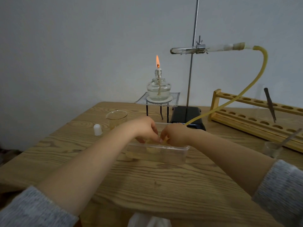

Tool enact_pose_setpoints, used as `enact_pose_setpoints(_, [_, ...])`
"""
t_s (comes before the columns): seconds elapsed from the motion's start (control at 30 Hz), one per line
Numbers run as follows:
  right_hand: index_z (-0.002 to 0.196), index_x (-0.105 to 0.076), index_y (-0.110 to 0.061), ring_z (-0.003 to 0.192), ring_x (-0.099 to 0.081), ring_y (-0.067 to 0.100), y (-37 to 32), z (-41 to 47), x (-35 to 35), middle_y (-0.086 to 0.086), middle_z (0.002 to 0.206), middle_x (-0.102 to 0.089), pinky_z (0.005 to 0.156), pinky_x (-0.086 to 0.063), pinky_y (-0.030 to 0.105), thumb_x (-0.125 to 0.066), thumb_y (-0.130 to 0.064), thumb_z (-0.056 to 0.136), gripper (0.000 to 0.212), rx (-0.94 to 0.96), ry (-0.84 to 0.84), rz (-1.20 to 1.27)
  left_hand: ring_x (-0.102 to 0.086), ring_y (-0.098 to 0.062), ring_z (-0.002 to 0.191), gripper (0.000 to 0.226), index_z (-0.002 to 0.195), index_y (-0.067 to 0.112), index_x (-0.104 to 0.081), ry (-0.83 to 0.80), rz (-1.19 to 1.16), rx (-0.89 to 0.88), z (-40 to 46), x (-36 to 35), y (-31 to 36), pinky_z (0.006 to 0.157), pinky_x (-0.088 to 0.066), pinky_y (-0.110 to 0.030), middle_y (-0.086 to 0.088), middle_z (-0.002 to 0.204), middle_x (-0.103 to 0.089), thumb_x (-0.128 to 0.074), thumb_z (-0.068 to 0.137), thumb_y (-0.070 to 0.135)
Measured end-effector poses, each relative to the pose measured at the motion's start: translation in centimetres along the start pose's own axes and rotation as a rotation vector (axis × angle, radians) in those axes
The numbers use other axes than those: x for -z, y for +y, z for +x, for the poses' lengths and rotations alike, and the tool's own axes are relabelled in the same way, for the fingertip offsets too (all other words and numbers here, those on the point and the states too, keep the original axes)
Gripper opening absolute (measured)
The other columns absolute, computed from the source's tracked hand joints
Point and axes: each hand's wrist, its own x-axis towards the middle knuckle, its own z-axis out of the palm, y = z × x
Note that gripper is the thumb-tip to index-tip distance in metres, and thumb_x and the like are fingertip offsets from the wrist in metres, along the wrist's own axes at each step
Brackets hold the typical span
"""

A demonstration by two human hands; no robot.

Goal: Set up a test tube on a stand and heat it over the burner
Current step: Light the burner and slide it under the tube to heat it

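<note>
While test tube (pixel 188 50) sits clamped level on stand (pixel 193 66), burner (pixel 158 86) lit but off to its left, not beneath: both hands, left hand (pixel 145 126) and right hand (pixel 174 134), fingertips pinched on yellow hose (pixel 255 82) end inside clear tub (pixel 157 152); heating seemingly yet to begin.

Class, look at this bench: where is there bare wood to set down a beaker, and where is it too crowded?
Free: the near table strip between the clear tray and the front edge, and the left side by the white cap. Crowded: around the lit burner, the stand base, the yellow tube and the wooden rack; both hands, left and right, fill the tray.
</note>
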Motion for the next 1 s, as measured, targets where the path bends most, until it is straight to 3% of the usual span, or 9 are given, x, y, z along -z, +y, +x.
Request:
enact_pose_setpoints(0.8, [0.118, -0.065, -0.029, 0.108, -0.057, 0.018, -0.3, -0.9, 0.5, -0.004, 0.115, -0.065, 0.101, -0.041, 0.035, -0.053, -0.012, 0.093, 0.032, 0.009, 0.022, 0.022, -0.062, -0.016, 0.086, 0.038, 0.108, 0.018, -0.066, 0.026, 0.107, -0.035, 0.1, -0.1, 0.2, 0.066, -0.053, -0.024, 0.0, 0.107, -0.063, -0.075, 0.076, 0.038])
enact_pose_setpoints(1.0, [0.118, -0.065, -0.029, 0.11, -0.055, 0.017, -0.5, -1.6, 0.8, -0.005, 0.117, -0.065, 0.098, -0.037, 0.032, -0.052, -0.011, 0.093, 0.034, 0.011, 0.038, 0.013, -0.06, -0.014, 0.092, 0.041, 0.112, 0.018, -0.065, 0.042, 0.169, -0.053, -0.3, -0.1, 0.4, 0.075, -0.047, -0.025, 0.002, 0.111, -0.063, -0.071, 0.078, 0.04])
